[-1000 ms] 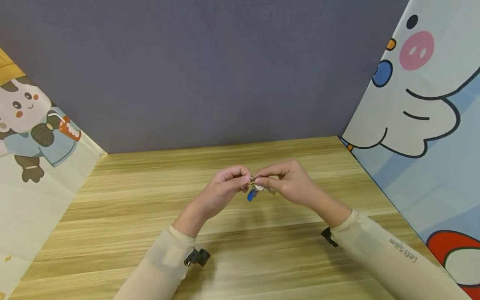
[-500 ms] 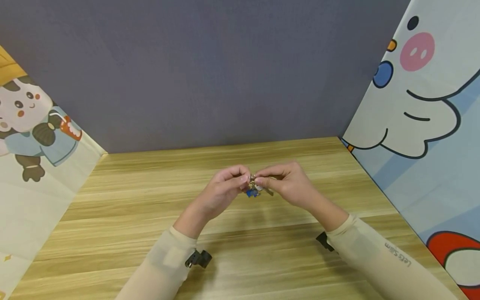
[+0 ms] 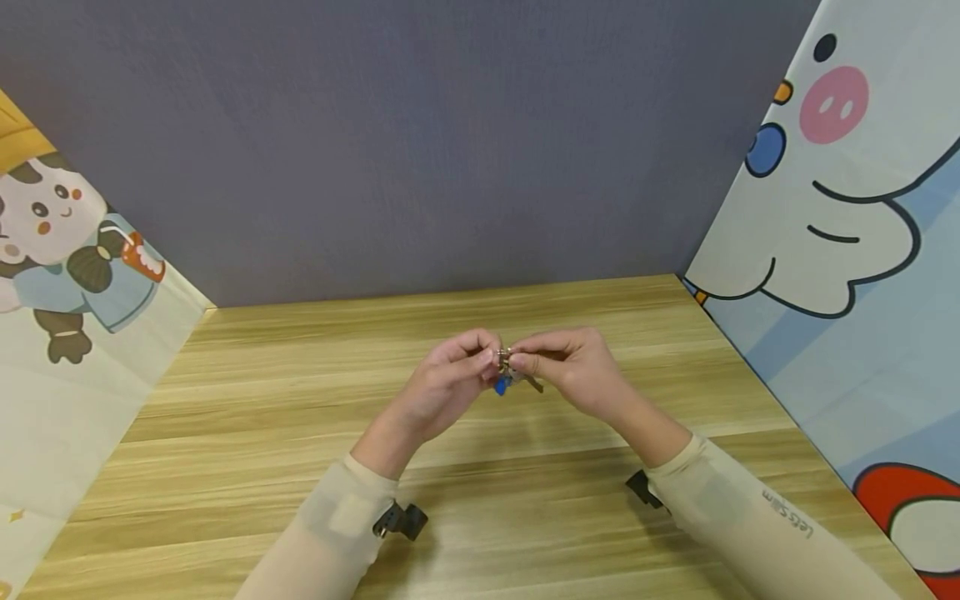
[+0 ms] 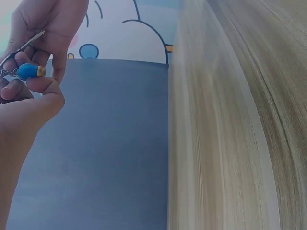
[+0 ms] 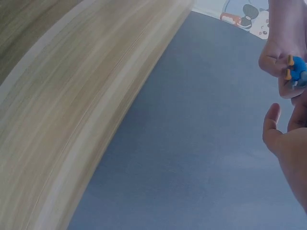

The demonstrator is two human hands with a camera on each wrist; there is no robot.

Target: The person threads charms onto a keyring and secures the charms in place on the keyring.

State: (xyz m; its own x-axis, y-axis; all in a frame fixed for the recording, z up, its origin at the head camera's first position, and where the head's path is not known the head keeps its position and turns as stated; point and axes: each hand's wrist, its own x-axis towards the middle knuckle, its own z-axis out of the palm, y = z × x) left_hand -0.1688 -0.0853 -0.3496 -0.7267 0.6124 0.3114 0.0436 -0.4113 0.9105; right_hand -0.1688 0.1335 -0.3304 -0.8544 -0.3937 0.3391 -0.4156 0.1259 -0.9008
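Observation:
Both hands meet above the table, working on a small key ring (image 3: 503, 357) between their fingertips. My left hand (image 3: 448, 385) pinches its left side with thumb and forefinger. From the other side, my right hand (image 3: 583, 372) pinches it the same way. A blue charm (image 3: 501, 386) hangs below the fingers; the left wrist view shows that charm (image 4: 29, 71) with a yellow end and a short chain. A slim metal piece (image 3: 534, 384), which looks like a key, sticks out under the right fingers. Fingers cover most of the ring.
The wood-grain table (image 3: 300, 433) spreads under both arms. A grey-blue panel (image 3: 450, 150) stands along its back edge. Cartoon-printed panels rise at the left (image 3: 90, 400) and the right (image 3: 810, 367).
The charm and metal piece have swung and turned below the fingers. Both hands keep their pinch in nearly the same place; the right forearm has shifted slightly left.

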